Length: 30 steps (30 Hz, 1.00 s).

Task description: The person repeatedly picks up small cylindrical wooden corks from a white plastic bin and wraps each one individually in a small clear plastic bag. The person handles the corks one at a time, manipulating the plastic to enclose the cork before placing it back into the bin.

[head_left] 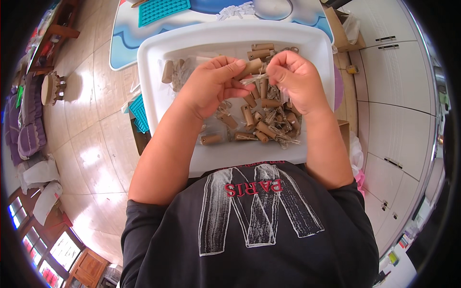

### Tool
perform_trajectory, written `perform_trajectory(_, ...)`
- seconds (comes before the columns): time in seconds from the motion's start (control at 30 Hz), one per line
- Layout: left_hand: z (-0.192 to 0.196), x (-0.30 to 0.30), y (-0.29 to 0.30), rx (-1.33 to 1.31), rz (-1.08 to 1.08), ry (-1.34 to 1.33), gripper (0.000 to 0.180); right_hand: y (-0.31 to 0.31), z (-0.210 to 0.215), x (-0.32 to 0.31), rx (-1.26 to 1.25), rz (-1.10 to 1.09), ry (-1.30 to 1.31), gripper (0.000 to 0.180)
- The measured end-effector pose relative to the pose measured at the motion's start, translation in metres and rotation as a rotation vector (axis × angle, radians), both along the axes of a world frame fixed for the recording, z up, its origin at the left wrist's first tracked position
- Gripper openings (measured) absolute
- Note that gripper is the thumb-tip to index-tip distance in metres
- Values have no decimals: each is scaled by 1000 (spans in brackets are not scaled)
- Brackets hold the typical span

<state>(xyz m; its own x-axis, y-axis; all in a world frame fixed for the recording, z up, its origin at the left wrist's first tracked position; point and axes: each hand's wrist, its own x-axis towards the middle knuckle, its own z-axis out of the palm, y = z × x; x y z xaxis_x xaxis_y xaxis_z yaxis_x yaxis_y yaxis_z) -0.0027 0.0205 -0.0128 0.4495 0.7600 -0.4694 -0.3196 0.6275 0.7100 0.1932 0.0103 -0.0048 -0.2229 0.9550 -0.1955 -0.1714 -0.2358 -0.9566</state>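
The left hand (211,84) is closed around a small brown cardboard tube (250,67), holding it between thumb and fingers over the far half of a white tray (153,86). The right hand (297,79) is just to the right of it, its fingertips pinched on a pale straw-coloured string (253,80) that runs from the tube. The two hands are almost touching above the tray.

Under them, in the tray, lies a heap of similar tubes with string (269,125), mostly in the near right part, with a few more tubes (168,71) at the far left. Beyond the tray is a table with a blue and white top (120,43), and a teal mat (163,10) lies on its far side.
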Motion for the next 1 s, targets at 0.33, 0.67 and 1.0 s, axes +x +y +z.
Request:
perform_trajectory(0.33,5,-12,14,484,108,888,29,0,-6,-5,120,-55,-210,26)
perform_trajectory(0.67,-21,-19,25,812,-168,1793,31,-1,2,-1,154,-42,-72,19)
perform_trajectory(1.0,-23,-7,23,704,-254,1856,37,-2,3,2,127,38,127,21)
